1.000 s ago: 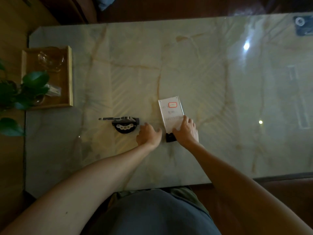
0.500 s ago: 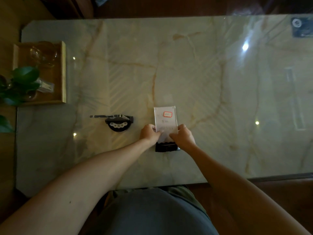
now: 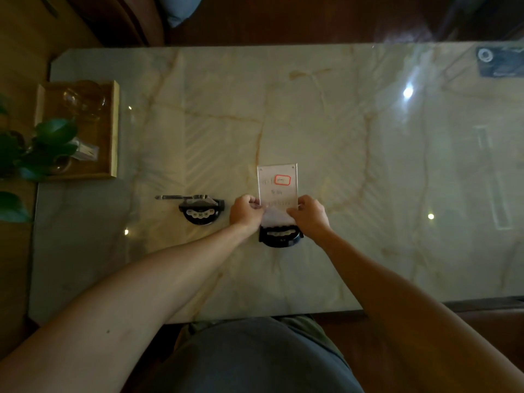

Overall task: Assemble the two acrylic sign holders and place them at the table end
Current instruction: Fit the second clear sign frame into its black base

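A clear acrylic sign panel (image 3: 277, 184) with a paper insert and a red-outlined label sits in a black half-round base (image 3: 280, 237) near the middle of the marble table (image 3: 340, 137). My left hand (image 3: 246, 211) grips the panel's lower left edge. My right hand (image 3: 309, 214) grips its lower right edge. The panel's bottom edge is hidden between my hands. To the left stands a second black base (image 3: 200, 211) with its acrylic panel (image 3: 181, 197) seen edge-on.
A wooden tray (image 3: 113, 131) with glassware sits at the table's left end, beside green plant leaves (image 3: 42, 146). A dark card (image 3: 499, 62) lies at the far right corner. The table's near edge runs just in front of my body.
The panel lay slanted with only my right hand on it. Both hands have since taken its lower edges, squared it up, and the black base under it has come fully into sight.
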